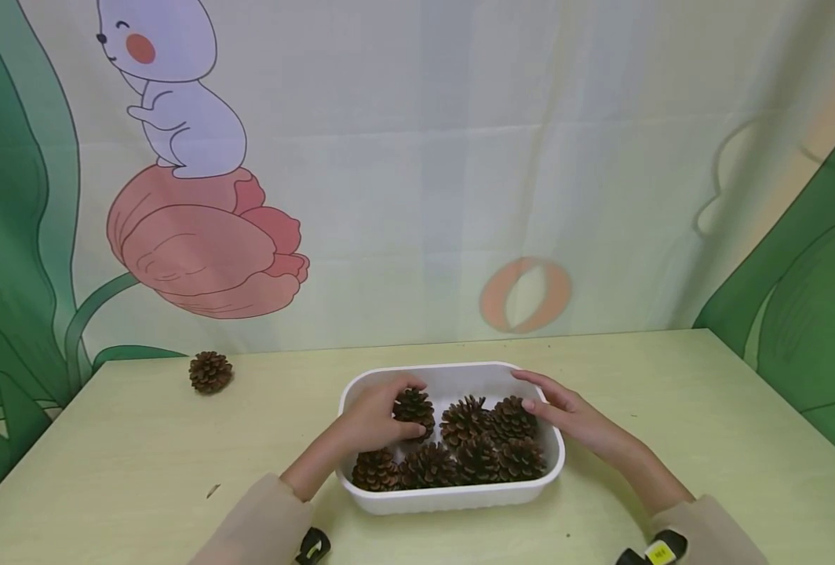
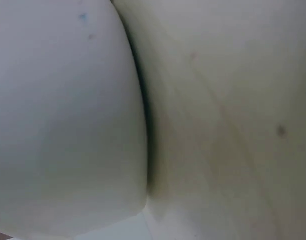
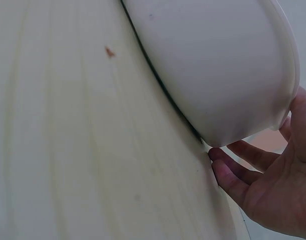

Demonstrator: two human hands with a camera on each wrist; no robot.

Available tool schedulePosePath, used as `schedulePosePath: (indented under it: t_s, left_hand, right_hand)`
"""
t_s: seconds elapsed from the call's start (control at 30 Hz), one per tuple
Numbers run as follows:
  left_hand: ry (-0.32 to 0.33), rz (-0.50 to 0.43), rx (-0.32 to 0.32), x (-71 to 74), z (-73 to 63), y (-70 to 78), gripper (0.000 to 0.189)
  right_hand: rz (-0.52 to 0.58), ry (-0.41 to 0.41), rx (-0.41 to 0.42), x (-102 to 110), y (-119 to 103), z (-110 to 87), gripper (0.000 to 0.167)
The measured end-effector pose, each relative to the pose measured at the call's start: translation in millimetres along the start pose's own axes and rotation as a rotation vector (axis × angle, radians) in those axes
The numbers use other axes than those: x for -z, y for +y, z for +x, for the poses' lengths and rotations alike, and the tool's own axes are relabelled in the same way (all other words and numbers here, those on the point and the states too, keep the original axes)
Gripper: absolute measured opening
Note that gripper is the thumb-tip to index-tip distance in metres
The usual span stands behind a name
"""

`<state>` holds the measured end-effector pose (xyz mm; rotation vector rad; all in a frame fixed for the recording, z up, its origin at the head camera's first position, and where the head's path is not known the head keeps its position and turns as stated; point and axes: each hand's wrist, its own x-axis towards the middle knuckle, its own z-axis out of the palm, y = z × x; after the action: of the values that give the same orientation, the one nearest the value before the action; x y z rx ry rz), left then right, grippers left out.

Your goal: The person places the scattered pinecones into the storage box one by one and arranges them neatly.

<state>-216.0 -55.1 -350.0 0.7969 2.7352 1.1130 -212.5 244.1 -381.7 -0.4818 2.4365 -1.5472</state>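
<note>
A white tray (image 1: 453, 375) sits on the pale green table and holds several brown pine cones (image 1: 481, 447). My left hand (image 1: 398, 411) reaches into the tray's left side, with its fingers and thumb curled round one pine cone (image 1: 418, 406). My right hand (image 1: 548, 405) lies over the tray's right rim with its fingers straight, close to a cone there. In the right wrist view the right hand (image 3: 265, 187) is relaxed beside the tray's outer wall (image 3: 218, 65). The left wrist view shows only the tray wall (image 2: 67, 125) and the table (image 2: 233, 125).
A single pine cone (image 1: 210, 372) lies on the table at the back left, near the cartoon backdrop (image 1: 417, 157). Bare tabletop (image 1: 672, 408) stretches to both sides of the tray. A small dark speck (image 1: 213, 490) lies at the front left.
</note>
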Motion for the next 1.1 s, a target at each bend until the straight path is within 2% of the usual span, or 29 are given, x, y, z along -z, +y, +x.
schedulePosePath:
  t_s: [0.3,0.6,0.83,1.1]
  left_hand:
    - [-0.051,0.039,0.009,-1.4,3.4,0.2,0.051]
    - [-0.050,0.029,0.050,-2.7,6.8,-2.3,0.053]
    - [-0.063,0.027,0.014,-4.1,7.9,-3.3,0.054]
    - [-0.129,0.020,-0.004,-3.9,6.0,0.3,0.056]
  right_hand:
    - [-0.005,0.001,0.001,0.3,0.2,-0.2,0.050]
    - [0.002,-0.006,0.007,0.2,1.8,1.1,0.049]
    - [0.011,-0.017,0.019,0.3,1.4,0.5,0.048]
    - [0.007,-0.012,0.015,0.1,0.1,-0.3,0.049]
